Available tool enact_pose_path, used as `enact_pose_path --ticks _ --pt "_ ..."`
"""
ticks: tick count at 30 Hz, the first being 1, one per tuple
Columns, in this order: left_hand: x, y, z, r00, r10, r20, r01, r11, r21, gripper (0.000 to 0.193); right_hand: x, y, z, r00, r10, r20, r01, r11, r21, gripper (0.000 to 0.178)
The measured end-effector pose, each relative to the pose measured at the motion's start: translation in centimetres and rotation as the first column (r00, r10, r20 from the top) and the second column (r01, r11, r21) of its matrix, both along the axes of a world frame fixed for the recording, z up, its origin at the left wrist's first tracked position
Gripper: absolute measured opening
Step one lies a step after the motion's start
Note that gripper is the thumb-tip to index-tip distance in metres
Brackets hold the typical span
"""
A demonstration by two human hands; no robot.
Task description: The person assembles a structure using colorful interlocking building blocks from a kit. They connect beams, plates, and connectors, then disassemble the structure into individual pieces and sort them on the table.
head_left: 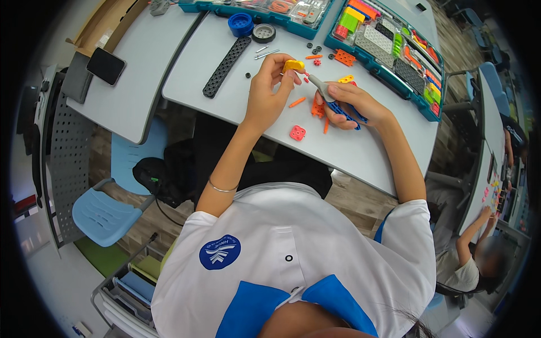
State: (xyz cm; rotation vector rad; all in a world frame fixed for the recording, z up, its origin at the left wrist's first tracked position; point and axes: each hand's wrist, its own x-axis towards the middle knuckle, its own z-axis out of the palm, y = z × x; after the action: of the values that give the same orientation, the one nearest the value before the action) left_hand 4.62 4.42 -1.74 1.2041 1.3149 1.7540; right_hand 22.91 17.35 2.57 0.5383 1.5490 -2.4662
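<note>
My left hand (269,93) pinches a small yellow plastic building piece (293,66) between thumb and fingers, above the table. My right hand (360,104) is closed around a plier-like tool with a grey tapered nose (319,87) and blue handles (341,111). The nose points at the yellow piece, and a small red bit shows near its tip; whether it touches the piece is too small to tell. Orange perforated pieces (318,107) lie under the tool, partly hidden by my right hand. A pinkish-red square block (297,133) and an orange peg (297,102) rest closer to me.
On the white table (197,112) lie a long black perforated beam (226,67), a blue wheel (241,25) and a grey wheel (264,34). Teal parts cases (389,56) stand at the back. A phone (106,66) rests on the left table. Another person (470,253) sits far right.
</note>
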Motion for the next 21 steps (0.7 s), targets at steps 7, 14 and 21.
enact_pose_path --ticks 7,14,21 --pt "0.0 0.0 0.1 0.970 -0.167 0.174 0.188 0.975 -0.115 0.020 -0.1 -0.5 0.6 0.999 0.016 0.049 -0.020 0.997 0.074 0.039" --pt "-0.2 0.0 0.2 0.957 -0.155 0.245 0.200 0.965 -0.172 0.023 -0.4 -1.1 0.7 0.996 0.013 0.083 -0.026 0.987 0.161 0.039" --pt "-0.2 0.1 -0.6 0.967 -0.125 0.220 0.159 0.977 -0.142 0.022 -0.6 -1.3 1.2 0.992 0.008 0.129 -0.034 0.980 0.197 0.038"
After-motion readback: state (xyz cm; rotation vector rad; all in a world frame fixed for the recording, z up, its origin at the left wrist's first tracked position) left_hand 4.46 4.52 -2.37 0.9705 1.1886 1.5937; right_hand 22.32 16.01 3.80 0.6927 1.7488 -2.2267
